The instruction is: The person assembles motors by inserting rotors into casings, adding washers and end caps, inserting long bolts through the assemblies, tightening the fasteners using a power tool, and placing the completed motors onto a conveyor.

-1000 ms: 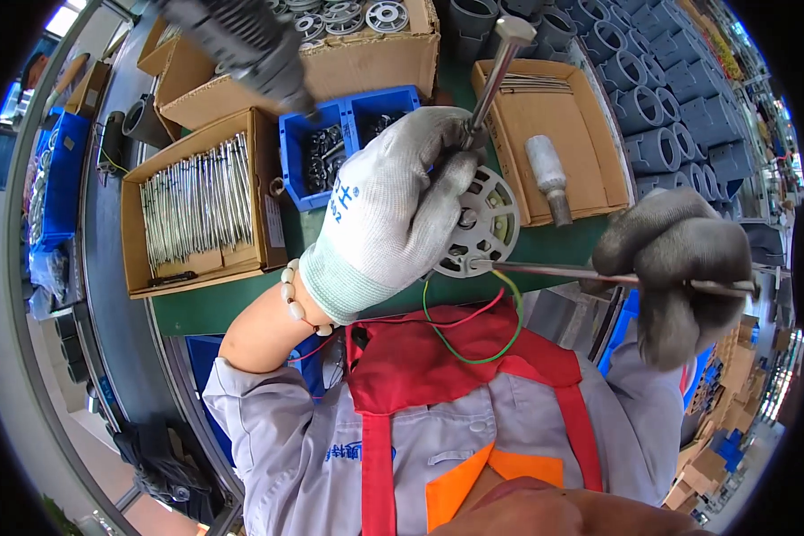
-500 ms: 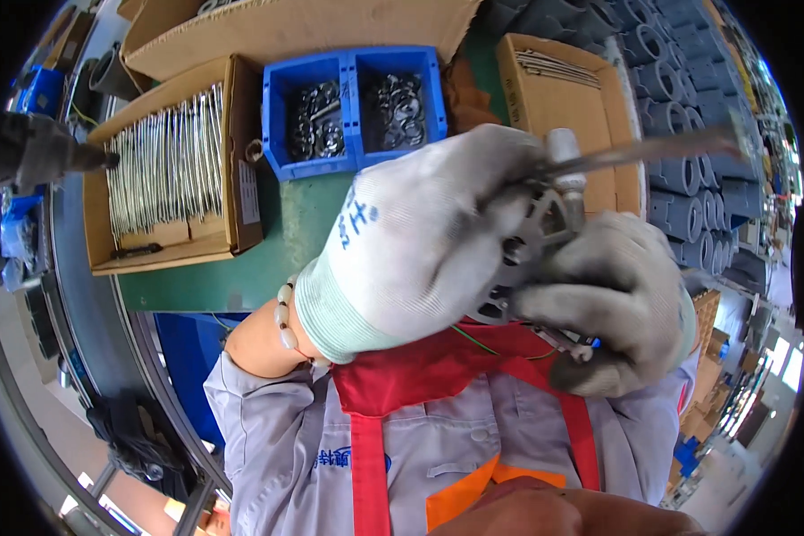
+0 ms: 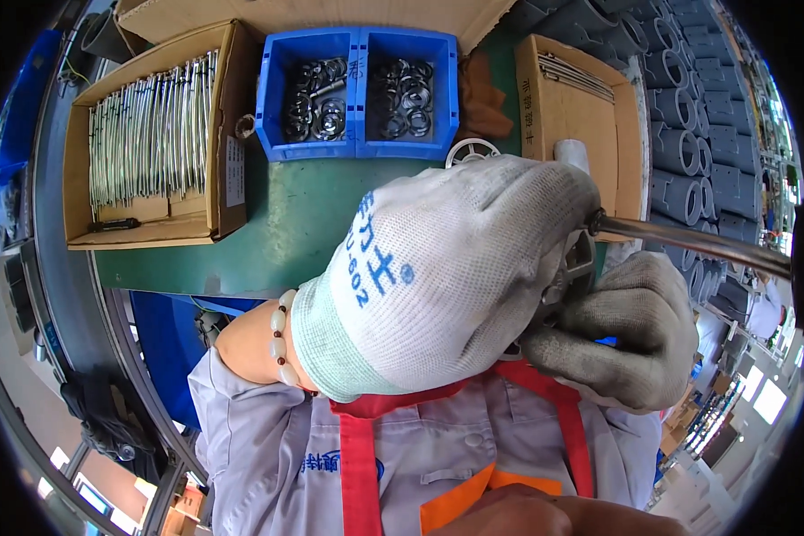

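My left hand, in a white knit glove with a grey palm, is closed, its fingers mostly hidden under the back of the hand. Out of the finger side of that fist a shiny metal rod sticks toward the right; its dark end is at the glove. Right beside it, my right hand in the same kind of glove has its fingers curled. Between the two hands shows a grey metal part with openings, largely covered by the gloves. Near the right fingers is a small blue tip.
A cardboard box of thin metal rods stands left. Blue bins with metal rings are at the back, a spoked ring nearer. Right are another rod box, a white cylinder and stacked grey parts.
Both hands have moved slightly lower in the picture. The rod now slants downward to the right and is sharper. The dark tool at the left edge is out of view.
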Demonstrator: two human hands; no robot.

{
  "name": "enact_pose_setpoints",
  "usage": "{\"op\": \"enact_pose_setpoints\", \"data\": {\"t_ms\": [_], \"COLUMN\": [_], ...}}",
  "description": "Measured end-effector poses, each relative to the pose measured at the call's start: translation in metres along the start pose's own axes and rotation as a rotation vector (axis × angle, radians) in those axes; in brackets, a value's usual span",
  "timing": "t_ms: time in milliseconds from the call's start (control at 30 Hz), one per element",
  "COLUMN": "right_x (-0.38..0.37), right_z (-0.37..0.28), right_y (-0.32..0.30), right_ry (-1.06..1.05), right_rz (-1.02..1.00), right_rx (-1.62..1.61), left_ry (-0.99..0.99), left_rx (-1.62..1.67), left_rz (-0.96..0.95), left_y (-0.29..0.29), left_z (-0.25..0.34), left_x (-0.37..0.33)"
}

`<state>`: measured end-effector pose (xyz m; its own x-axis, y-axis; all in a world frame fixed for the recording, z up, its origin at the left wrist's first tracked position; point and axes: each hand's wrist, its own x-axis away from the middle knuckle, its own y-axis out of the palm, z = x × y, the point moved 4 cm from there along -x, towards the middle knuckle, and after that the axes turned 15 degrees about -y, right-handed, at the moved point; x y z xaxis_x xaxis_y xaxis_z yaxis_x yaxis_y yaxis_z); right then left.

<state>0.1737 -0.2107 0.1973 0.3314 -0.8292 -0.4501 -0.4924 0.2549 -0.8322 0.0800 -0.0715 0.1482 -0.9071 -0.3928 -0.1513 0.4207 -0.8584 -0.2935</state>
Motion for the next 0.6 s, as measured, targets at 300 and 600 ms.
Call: {"op": "enact_pose_setpoints", "data": {"t_ms": [300, 600], "right_x": [-0.001, -0.002], "right_z": [-0.001, 0.010], "right_y": [-0.007, 0.000], "right_ry": [0.078, -0.098], "right_rz": [-0.003, -0.031], "right_rx": [-0.035, -0.068], "left_ry": [0.076, 0.016], "left_rx": [-0.017, -0.048], "left_rz": [0.106, 0.019], "left_y": [0.006, 0.000], "left_z": [0.003, -0.001], "left_x": [0.004, -0.001]}}
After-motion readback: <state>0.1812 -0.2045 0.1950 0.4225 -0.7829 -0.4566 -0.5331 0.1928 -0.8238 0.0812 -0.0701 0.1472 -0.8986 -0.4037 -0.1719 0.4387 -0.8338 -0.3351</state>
